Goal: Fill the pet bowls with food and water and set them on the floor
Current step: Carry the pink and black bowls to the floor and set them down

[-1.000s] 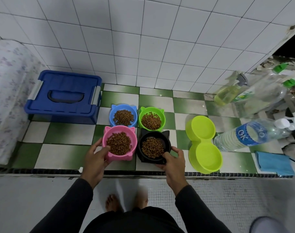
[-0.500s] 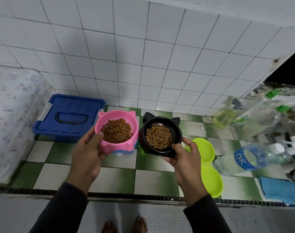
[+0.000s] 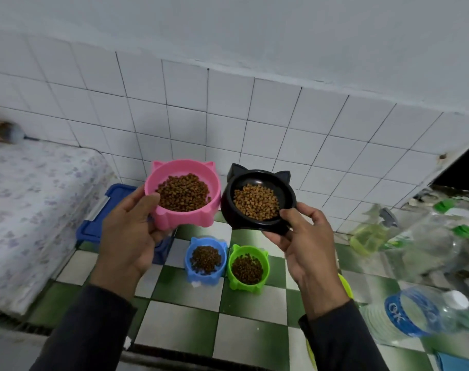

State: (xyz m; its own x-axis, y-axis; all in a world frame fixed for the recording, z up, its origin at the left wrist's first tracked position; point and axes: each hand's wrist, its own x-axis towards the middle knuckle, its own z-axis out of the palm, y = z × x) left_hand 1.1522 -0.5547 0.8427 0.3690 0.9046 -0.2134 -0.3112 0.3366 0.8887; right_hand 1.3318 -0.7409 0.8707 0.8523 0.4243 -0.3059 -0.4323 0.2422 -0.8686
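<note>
Bowls of kibble, four: pink bowl (image 3: 182, 194) in left grip (image 3: 129, 231), black bowl (image 3: 258, 202) in right grip (image 3: 303, 245).

Home utility or pet-feeding corner: white square-tiled wall (image 3: 228, 108), green-and-white checkered tiled ledge (image 3: 190, 311), cat-eared plastic bowls of brown kibble (image 3: 205, 259), blue plastic storage box (image 3: 94, 226), clear plastic water bottle (image 3: 415, 317), floral-patterned cloth cover (image 3: 35, 204).

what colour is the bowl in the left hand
Pink, with cat-ear tabs on its rim; the pink bowl shows clearly in the head view.
</note>
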